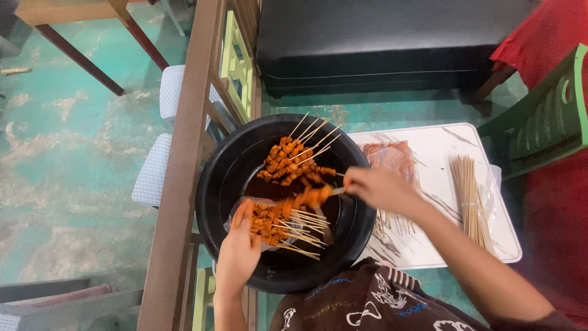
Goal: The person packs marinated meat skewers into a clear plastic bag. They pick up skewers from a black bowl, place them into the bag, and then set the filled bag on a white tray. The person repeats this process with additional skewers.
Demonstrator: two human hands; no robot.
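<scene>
A big black basin (226, 178) stands in front of me with a heap of orange marinated meat skewers (293, 160) at its far side. My left hand (239, 248) holds a bundle of finished skewers (275, 224) over the near part of the basin, their sticks fanning right. My right hand (376, 187) grips one blurred skewer (309, 197) by its stick, just above that bundle.
A white tray (441, 147) to the right holds a bag of raw marinated meat (392, 159) and a bundle of bare bamboo sticks (468, 196). A wooden rail (184, 159) runs along the left. A black bench (380, 43) and a green chair (545, 116) stand beyond.
</scene>
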